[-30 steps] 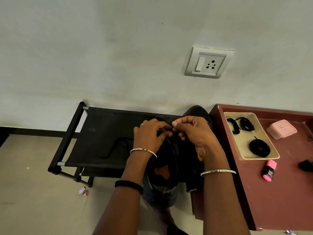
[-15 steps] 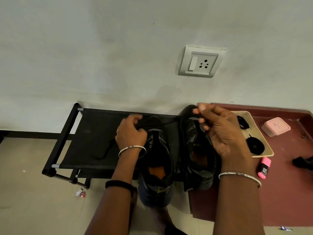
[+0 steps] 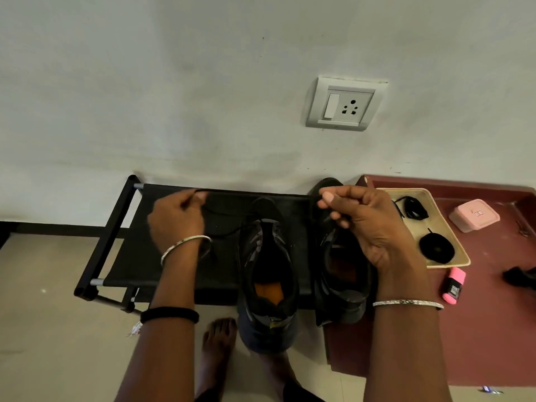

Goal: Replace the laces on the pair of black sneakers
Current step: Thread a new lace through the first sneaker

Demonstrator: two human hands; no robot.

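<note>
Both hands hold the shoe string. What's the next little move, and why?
Probably thread one end into the next eyelet. The left hand and right hand each pinch the black lace, drawn out sideways from the sneaker near its toe, and the rest of its front looks unlaced.

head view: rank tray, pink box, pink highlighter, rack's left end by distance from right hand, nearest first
1. tray, just right of the right hand
2. pink highlighter and pink box, farther right; too close to call
3. rack's left end, far left
</note>
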